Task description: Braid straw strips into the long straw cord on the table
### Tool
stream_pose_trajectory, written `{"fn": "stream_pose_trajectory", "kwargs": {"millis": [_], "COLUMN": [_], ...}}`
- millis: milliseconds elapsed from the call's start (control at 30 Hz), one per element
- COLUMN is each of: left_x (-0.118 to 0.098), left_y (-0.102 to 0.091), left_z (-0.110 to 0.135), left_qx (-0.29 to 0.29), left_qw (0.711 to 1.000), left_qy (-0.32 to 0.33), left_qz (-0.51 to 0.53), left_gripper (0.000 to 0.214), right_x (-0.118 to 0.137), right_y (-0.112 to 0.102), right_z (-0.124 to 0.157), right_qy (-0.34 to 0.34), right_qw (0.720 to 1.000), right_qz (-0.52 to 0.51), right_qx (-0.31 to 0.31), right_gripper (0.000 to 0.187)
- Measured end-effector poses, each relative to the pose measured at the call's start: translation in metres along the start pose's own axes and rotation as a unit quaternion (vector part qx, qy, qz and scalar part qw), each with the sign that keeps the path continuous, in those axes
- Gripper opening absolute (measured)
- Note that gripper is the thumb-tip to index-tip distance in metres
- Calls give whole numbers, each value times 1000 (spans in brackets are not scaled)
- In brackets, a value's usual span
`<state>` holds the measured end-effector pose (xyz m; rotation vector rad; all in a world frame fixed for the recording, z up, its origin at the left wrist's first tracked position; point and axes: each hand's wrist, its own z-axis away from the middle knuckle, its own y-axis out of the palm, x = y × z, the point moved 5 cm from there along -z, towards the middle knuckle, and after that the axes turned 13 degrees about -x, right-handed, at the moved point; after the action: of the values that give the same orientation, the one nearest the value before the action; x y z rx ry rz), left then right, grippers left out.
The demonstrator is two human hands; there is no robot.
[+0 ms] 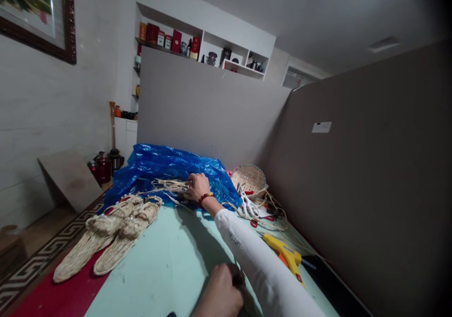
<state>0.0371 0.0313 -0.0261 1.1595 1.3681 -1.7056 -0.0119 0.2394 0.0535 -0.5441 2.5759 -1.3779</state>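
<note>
My right hand (198,187), with a red bead bracelet at the wrist, reaches forward to a loose bundle of pale straw strands (171,185). Its fingers are curled round some of the strands, which lie on a crumpled blue plastic bag (169,159). Close to the camera, my left hand (221,291) is closed low over the table. Something dark shows beside its fingers, too shadowed to name. A pair of woven straw sandals (123,230) rests at the left on a red strip and the pale green table top (158,260).
A yellow glue gun (287,253) lies right of my sleeve. Beyond it are white-handled scissors (248,204), loose cords and a round woven basket (249,178). Grey partitions (212,105) enclose the back and right. Red thermos flasks (102,166) stand at the far left.
</note>
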Motion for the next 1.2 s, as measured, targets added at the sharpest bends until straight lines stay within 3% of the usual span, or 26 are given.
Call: {"fn": "stream_pose_trajectory", "kwargs": {"millis": [100,433,833,1033,1200], "left_x": [-2,-1,-9,-8,-4], "left_y": [-2,-1,-10,-8,-6], "left_z": [-1,-1,7,5,4], "left_qx": [-26,-33,-26,-36,-38], "left_qw": [999,997,999,998,998], "left_qy": [8,10,-5,-7,-10], "left_qz": [-37,-65,-48,-56,-52], "left_gripper": [33,34,34,29,24], "right_x": [-2,-9,-23,-41,-61], "right_y": [-8,-23,-20,-33,-42], "right_z": [-4,-14,1,1,3], "right_qy": [11,47,91,151,223], "right_qw": [1000,998,990,946,867], "right_qz": [16,36,-108,-280,-432], "right_qx": [-15,2,0,-55,-111], "right_gripper": [22,24,24,29,26]}}
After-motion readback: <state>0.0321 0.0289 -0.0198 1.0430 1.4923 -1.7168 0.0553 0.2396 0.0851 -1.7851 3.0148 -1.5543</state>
